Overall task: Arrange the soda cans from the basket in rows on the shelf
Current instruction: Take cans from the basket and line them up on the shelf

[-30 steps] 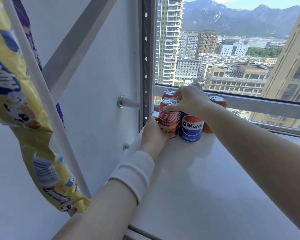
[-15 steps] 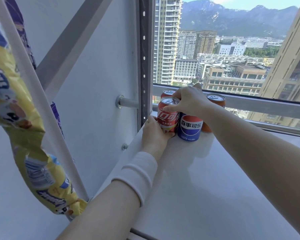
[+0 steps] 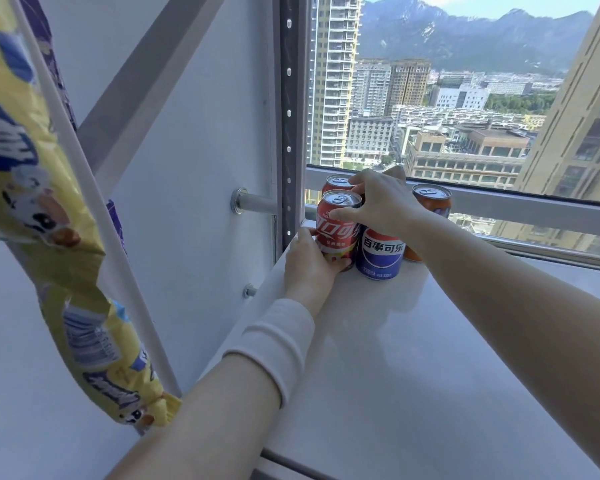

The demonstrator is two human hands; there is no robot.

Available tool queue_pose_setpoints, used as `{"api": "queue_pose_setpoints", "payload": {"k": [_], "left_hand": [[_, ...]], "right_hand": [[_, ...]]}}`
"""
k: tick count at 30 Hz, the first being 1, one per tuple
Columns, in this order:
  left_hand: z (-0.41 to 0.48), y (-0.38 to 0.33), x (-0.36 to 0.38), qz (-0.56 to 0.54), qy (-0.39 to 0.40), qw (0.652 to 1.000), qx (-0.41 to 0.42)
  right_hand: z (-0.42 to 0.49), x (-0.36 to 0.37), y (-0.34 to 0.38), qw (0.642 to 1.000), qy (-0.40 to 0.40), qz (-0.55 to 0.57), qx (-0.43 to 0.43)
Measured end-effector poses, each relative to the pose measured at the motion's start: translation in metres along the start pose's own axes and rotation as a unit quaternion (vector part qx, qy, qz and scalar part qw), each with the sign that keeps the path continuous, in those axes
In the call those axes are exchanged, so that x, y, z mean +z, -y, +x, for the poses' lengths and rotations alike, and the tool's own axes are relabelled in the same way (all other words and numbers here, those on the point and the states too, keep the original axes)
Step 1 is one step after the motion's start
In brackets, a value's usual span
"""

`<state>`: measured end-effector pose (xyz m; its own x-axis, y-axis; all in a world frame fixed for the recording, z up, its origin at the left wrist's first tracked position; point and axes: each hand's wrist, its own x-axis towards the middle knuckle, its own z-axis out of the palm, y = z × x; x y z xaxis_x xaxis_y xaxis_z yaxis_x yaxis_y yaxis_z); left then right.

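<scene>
Risk: clutched Coca-Cola can (image 3: pixel 338 233) in left hand (image 3: pixel 309 268), covered Pepsi can (image 3: pixel 381 254) with right hand (image 3: pixel 385 202), grip unclear; might have toppled orange can (image 3: pixel 433 202) beyond.

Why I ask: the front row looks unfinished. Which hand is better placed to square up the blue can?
Right. The right hand lies over the top of the blue can, fingers reaching the front red can. The left hand is busy gripping that red can low down.

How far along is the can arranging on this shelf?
Done: back red can and orange can stand on the shelf. In hand: left hand grips the front red can, right hand covers the blue can. Left: unknown, basket not in view.
</scene>
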<state>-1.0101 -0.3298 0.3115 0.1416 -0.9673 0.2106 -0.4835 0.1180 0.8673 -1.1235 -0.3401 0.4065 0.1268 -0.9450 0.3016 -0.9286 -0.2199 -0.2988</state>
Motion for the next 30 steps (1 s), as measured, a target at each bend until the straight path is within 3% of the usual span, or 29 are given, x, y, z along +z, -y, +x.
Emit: {"api": "queue_pose_setpoints", "payload": {"k": [4,8,12,18,22,30], "left_hand": [[-0.01,-0.005,-0.005,0.012,0.024,1.0,-0.01],[-0.04,-0.013,-0.019,0.042,0.027,0.998,0.03],[-0.083,-0.021,-0.032,0.097,0.023,0.991,0.091],[-0.174,-0.03,-0.043,0.179,0.01,0.964,0.198],[-0.239,-0.023,-0.048,0.19,0.012,0.955,0.229],[-0.35,0.018,-0.043,0.182,0.015,0.928,0.325]], "right_hand": [[-0.02,-0.006,0.003,0.995,-0.098,-0.004,0.008],[-0.064,-0.012,-0.001,0.984,-0.17,-0.06,-0.007],[-0.126,-0.005,-0.008,0.977,-0.181,-0.107,-0.03],[-0.234,0.004,-0.003,0.978,-0.18,-0.106,0.017],[-0.303,0.007,0.001,0.981,-0.17,-0.092,0.009],[-0.437,0.035,-0.005,0.971,-0.222,-0.086,-0.024]]}}
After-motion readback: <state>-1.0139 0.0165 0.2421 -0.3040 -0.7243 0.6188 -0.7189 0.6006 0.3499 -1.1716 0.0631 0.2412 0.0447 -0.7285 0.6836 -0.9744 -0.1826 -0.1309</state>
